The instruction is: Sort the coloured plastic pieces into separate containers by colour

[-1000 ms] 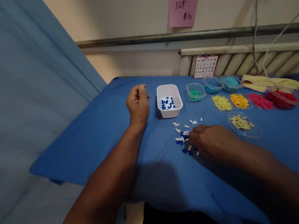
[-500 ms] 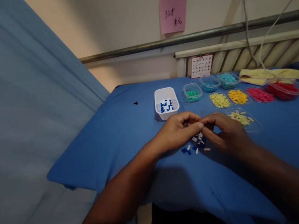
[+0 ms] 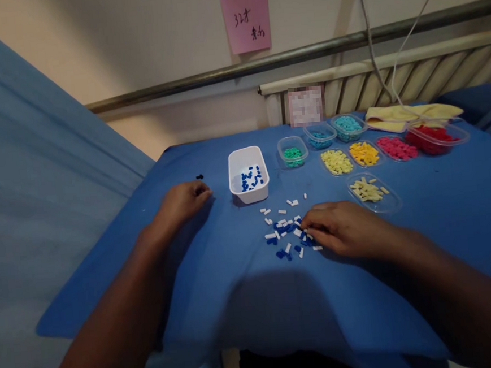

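Note:
My left hand (image 3: 184, 203) rests low over the blue cloth, left of a white tub (image 3: 249, 196). Its fingers are curled together, and whatever they hold, if anything, is hidden. My right hand (image 3: 351, 229) has its fingertips pinched at the right side of a loose pile of small white and blue toy bricks (image 3: 283, 226). What sits between those fingertips cannot be made out. More small blue bricks (image 3: 251, 178) lie inside the white tub. Beyond my left fingers is a tiny black piece (image 3: 199, 177).
Clear plastic boxes hold green pieces (image 3: 293, 156), turquoise pieces (image 3: 348, 125), yellow pieces (image 3: 364, 154), pink pieces (image 3: 397, 148), red pieces (image 3: 429, 140) and cream pieces (image 3: 369, 189). Behind them lie a yellow cloth (image 3: 410, 116) and a radiator (image 3: 348, 88). A blue curtain (image 3: 35, 166) hangs at left.
My hands, together over the pile before, have parted. The left moved to the left past the white tub; the right came down to the bricks. The view has shifted to the right.

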Demonstrator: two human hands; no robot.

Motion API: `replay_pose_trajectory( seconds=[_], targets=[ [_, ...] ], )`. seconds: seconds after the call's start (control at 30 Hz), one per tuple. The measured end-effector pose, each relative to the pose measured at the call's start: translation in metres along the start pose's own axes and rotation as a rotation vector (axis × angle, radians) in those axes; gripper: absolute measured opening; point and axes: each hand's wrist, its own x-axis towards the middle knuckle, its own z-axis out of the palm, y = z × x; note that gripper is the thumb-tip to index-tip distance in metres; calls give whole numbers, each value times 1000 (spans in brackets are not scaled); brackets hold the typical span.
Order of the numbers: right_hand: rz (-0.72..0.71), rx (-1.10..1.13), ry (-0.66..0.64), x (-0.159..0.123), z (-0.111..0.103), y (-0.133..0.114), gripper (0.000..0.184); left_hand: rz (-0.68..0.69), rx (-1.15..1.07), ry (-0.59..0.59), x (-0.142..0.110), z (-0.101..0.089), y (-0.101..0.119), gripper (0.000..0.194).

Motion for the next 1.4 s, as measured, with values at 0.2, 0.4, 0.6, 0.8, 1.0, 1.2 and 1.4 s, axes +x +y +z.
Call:
replay_pose_trajectory(
  seconds=[0.2, 0.4, 0.6, 0.8, 1.0, 1.2, 1.4],
  targets=[
    [56, -39, -38, 6, 9, -3, 29, -109, 121, 193, 27, 8, -22, 23],
    [131, -13, -39, 4, 1, -2, 17, 203, -107, -62, -35, 8, 55, 23],
    [133, 39, 7, 1, 3, 6, 17, 675, -215, -304, -74, 31, 156, 21],
    [217, 136, 263, 6, 16, 28, 18, 702, 95, -396, -67, 43, 187, 25],
    [265, 196, 355, 11, 27, 33, 20, 697, 225, -428, -73, 34, 203, 17],
    [268, 223, 357, 9, 34, 38, 22, 671, 133, -394, -84, 39, 192, 8],
    [317, 240, 356, 10, 36, 40, 23, 504, 19, -366, -96, 22, 140, 6]
  ],
)
